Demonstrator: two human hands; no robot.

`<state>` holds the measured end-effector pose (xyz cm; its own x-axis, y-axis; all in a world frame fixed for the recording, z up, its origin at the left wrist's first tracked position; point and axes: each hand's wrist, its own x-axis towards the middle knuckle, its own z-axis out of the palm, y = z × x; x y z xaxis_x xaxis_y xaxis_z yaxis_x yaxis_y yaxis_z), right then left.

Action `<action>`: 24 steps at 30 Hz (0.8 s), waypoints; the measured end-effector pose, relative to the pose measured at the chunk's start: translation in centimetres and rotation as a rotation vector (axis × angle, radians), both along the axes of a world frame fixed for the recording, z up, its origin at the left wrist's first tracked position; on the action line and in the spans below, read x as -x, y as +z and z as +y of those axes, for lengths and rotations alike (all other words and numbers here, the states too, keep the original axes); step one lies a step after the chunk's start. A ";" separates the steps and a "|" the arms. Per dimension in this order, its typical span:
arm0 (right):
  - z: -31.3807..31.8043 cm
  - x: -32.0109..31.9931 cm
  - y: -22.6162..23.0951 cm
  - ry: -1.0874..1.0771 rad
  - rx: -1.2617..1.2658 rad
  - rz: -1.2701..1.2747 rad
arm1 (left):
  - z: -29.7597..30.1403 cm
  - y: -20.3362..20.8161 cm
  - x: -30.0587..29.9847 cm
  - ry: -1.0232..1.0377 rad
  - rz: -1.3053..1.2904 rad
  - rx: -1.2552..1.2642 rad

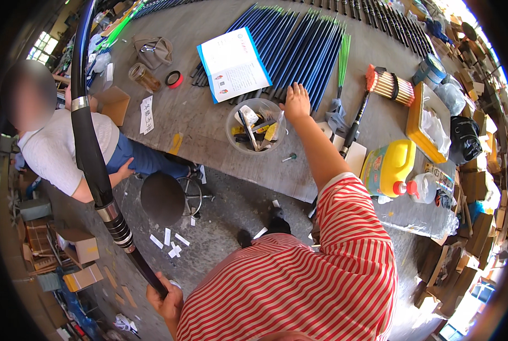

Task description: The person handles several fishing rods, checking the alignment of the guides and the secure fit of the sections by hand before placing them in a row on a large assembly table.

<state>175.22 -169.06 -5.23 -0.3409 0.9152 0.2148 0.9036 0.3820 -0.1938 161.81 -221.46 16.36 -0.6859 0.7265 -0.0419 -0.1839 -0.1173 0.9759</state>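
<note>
A long black and blue fishing rod [96,159] slants up the left side, and my left hand [166,298] is closed around its lower end beside my body. On the table, my right hand [297,103] reaches out with fingers extended, at the near ends of a row of thin blue rod sections [310,48]. Right by its wrist stands a round clear plastic tub [231,128] with markers, a white piece and small yellow items. A printed sheet with a blue border [234,65] lies over the rod sections, left of that hand.
A person in a light shirt [66,142] is at the left, near a round stool [163,198]. A yellow jug [387,167], a yellow tray [419,133] and a strapped bundle of sticks [391,85] stand right. A jar [144,77] and tape roll [175,79] sit left.
</note>
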 end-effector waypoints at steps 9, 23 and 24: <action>2.2 1.5 -0.6 0.085 0.097 -0.164 | 0.1 -0.2 -0.9 0.031 0.004 -0.010; 2.1 -2.0 0.8 -0.538 0.501 1.614 | 0.9 -0.2 0.3 -0.001 -0.044 -0.058; 1.7 -2.4 1.6 -0.544 0.464 1.651 | 0.8 -0.5 0.8 -0.025 -0.044 -0.080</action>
<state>177.66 -167.39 -3.63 0.2662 0.9181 -0.2937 -0.3212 -0.2028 -0.9251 161.01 -220.66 15.86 -0.6662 0.7457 -0.0130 -0.2305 -0.1893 0.9545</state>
